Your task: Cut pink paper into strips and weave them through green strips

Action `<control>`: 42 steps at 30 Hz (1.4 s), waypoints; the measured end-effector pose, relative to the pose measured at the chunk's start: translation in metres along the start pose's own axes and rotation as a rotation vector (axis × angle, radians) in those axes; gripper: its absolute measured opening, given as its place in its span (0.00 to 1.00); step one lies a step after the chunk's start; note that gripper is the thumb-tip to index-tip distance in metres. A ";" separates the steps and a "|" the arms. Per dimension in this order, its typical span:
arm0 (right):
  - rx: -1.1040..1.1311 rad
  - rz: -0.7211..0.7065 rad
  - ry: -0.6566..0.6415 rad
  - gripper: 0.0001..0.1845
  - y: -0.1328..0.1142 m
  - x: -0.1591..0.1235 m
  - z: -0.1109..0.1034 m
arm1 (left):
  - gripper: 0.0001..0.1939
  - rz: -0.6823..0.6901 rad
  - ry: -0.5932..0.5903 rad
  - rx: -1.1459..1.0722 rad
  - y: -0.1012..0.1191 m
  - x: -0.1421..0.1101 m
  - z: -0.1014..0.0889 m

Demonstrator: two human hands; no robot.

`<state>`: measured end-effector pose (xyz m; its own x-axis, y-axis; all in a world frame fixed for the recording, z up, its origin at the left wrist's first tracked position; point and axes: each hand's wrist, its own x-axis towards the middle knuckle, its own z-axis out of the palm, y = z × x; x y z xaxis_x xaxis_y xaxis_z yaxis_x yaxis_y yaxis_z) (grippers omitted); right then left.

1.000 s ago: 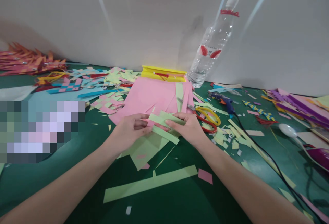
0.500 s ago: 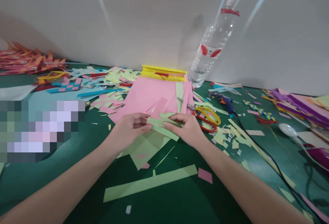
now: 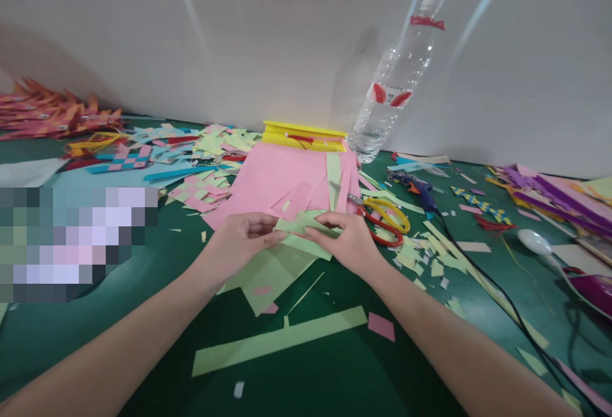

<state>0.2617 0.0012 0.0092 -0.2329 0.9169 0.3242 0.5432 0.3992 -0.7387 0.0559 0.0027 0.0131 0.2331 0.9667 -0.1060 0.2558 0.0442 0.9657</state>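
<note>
Light green paper strips (image 3: pixel 306 226) are held between my two hands, crossing or folded over each other. My left hand (image 3: pixel 246 238) pinches their left end between thumb and fingers. On the right side, my right hand (image 3: pixel 347 236) grips them with thumb and index finger. A larger light green sheet (image 3: pixel 272 277) lies under the hands, and pink paper (image 3: pixel 277 171) spreads out behind them. Closer to me rests a long green strip (image 3: pixel 282 340) beside a small pink piece (image 3: pixel 381 326). How the strips are joined is partly hidden by my fingers.
Scissors (image 3: pixel 389 213) with yellow and red handles lie right of my right hand. A plastic bottle (image 3: pixel 392 98) leans by the wall. Farther right are a blue glue gun (image 3: pixel 415 187) with a black cord, a white spoon (image 3: pixel 535 241) and purple strips (image 3: pixel 545 197). Paper scraps (image 3: pixel 224 143) pile up behind.
The strips between my hands have turned and flattened slightly; a pink bit seen between them earlier is now mostly covered. My fingers have shifted only a little.
</note>
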 end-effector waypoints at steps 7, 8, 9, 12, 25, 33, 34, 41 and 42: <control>-0.062 -0.102 0.054 0.08 0.000 -0.001 0.001 | 0.12 0.016 0.004 0.039 -0.004 0.001 -0.001; -0.062 -0.124 0.064 0.08 0.000 -0.001 0.002 | 0.11 0.018 0.010 0.052 -0.004 0.002 -0.001; -0.049 -0.140 0.077 0.07 0.001 -0.001 0.002 | 0.11 0.022 0.016 0.062 -0.004 0.002 -0.001; 0.036 -0.127 0.120 0.07 0.001 -0.002 0.001 | 0.10 0.049 0.034 0.092 -0.004 0.002 0.000; 0.104 -0.122 0.051 0.05 0.001 -0.001 0.001 | 0.15 0.068 0.042 0.126 -0.001 0.002 0.001; 0.039 -0.195 0.024 0.06 0.001 -0.002 0.001 | 0.16 0.111 0.058 0.083 -0.002 0.002 0.002; 0.029 -0.197 0.017 0.06 0.001 -0.002 0.001 | 0.16 0.117 0.056 0.076 -0.003 0.002 0.002; -0.037 -0.223 -0.008 0.06 0.000 -0.002 0.002 | 0.15 0.156 0.025 0.065 -0.003 0.001 0.002; -0.044 -0.230 -0.004 0.06 0.000 -0.003 0.002 | 0.14 0.153 0.036 0.066 -0.002 0.000 0.002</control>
<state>0.2606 -0.0012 0.0074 -0.3574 0.8020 0.4785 0.5101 0.5968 -0.6193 0.0576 0.0024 0.0103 0.2402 0.9694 0.0509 0.2811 -0.1197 0.9522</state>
